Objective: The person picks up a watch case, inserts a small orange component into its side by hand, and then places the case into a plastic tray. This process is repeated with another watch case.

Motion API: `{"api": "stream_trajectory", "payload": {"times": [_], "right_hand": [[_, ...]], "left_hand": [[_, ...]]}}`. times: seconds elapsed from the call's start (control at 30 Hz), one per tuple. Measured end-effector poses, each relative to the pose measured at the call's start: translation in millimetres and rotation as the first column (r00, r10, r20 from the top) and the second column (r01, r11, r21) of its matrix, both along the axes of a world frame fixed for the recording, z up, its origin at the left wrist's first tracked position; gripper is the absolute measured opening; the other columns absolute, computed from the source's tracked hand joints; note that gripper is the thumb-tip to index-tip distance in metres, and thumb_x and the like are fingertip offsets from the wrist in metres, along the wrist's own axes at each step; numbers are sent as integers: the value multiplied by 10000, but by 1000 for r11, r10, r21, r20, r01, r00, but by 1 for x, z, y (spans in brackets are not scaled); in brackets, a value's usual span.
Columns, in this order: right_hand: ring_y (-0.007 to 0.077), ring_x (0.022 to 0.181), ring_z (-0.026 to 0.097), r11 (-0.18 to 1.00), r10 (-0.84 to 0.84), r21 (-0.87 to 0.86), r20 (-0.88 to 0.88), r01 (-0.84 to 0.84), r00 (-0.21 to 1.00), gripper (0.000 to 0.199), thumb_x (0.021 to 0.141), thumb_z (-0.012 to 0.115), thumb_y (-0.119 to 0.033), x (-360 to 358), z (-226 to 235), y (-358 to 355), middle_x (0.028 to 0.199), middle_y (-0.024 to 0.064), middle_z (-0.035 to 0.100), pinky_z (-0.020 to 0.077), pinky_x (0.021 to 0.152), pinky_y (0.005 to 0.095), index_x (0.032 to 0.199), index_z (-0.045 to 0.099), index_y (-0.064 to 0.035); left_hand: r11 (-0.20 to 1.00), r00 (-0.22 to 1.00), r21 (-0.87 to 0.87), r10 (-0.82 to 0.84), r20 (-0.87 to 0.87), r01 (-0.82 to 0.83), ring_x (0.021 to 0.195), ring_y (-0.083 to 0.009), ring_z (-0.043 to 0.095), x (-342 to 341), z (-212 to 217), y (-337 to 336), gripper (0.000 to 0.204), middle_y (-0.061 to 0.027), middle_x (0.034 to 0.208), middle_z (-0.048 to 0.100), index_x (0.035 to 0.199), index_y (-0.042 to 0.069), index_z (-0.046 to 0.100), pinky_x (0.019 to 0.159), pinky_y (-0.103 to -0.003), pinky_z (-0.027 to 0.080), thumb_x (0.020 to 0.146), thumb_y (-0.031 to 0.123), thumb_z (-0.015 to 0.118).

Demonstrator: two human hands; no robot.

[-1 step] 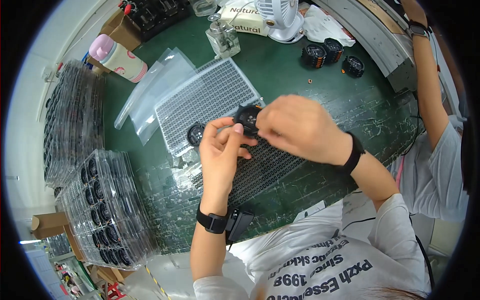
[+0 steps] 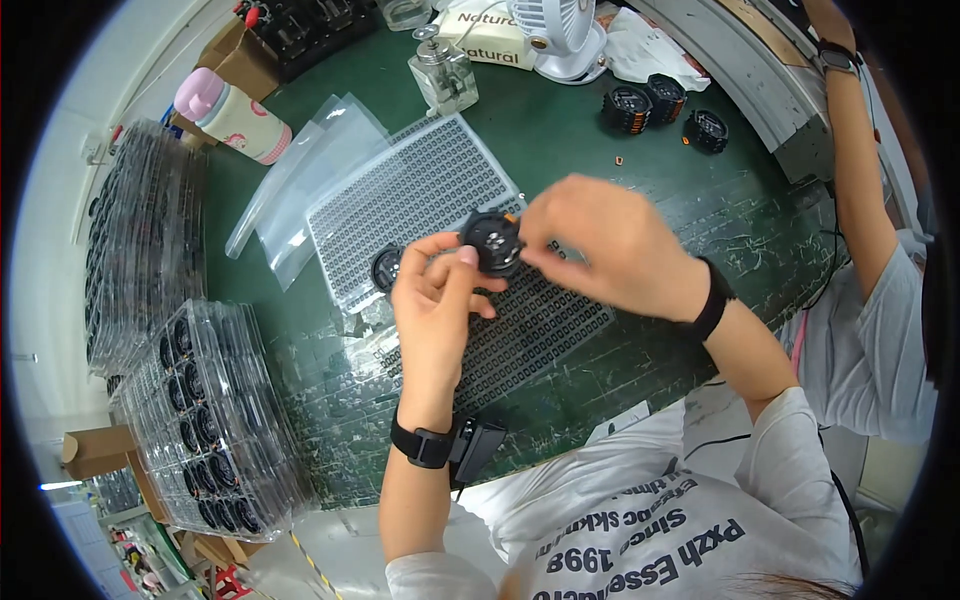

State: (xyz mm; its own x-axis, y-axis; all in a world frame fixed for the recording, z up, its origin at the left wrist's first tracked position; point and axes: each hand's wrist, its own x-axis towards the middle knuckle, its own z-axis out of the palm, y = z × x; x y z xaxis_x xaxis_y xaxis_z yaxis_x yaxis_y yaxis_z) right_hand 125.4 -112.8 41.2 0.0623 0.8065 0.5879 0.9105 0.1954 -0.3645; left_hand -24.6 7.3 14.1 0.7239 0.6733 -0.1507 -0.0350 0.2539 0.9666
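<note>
My left hand grips a round black watch case between thumb and fingers, its face up, with an orange piece on its upper edge. At the case's right edge is my right hand, fingers pinched together. Whatever may be between those fingertips is hidden. A second black watch case lies just left of my left fingers, on the edge of a light sheet covered in rows of small dark parts. Under my hands a similar sheet lies on the green table.
Clear plastic trays of black watch cases are stacked at left. Farther back stand a pink-lidded bottle, a glass dispenser and a white fan. Several black-and-orange watch cases sit at back right. A co-worker's arm shows at right.
My right fingers have drawn slightly back from the watch case, baring more of its face. The case and my left hand have shifted a little to the left.
</note>
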Motion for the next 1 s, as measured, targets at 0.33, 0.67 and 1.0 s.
{"api": "stream_trajectory", "payload": {"times": [0.33, 0.67, 1.0], "right_hand": [[237, 947, 546, 917, 48, -376, -227, -133, 973, 275, 714, 695, -69, 41, -25, 4, 957, 44, 615, 447, 833, 338, 971, 597, -58], [220, 708, 623, 884, -19, -432, -411, -176, 911, 158, 729, 663, -10, 34, -20, 1, 749, 85, 615, 490, 650, 313, 821, 534, -12], [250, 707, 608, 878, -49, -467, -298, -101, 953, 106, 753, 632, -57, 29, -18, -3, 722, 92, 607, 474, 633, 338, 805, 544, -28]], "left_hand": [[981, 992, -195, 21, 124, 4, 536, -48, 506, 1, -6, 4, 239, -33, 773, 614, 1135, 24, 554, 459, -170, 406, 917, 119, 525], [979, 996, -200, -5, 94, 24, 514, -52, 497, 4, -10, 0, 242, -31, 785, 609, 1130, 24, 542, 442, -163, 391, 917, 139, 537], [978, 996, -208, 24, 91, -5, 510, -54, 489, 6, -13, -1, 221, -28, 759, 600, 1110, 21, 539, 437, -170, 383, 919, 133, 534]]}}
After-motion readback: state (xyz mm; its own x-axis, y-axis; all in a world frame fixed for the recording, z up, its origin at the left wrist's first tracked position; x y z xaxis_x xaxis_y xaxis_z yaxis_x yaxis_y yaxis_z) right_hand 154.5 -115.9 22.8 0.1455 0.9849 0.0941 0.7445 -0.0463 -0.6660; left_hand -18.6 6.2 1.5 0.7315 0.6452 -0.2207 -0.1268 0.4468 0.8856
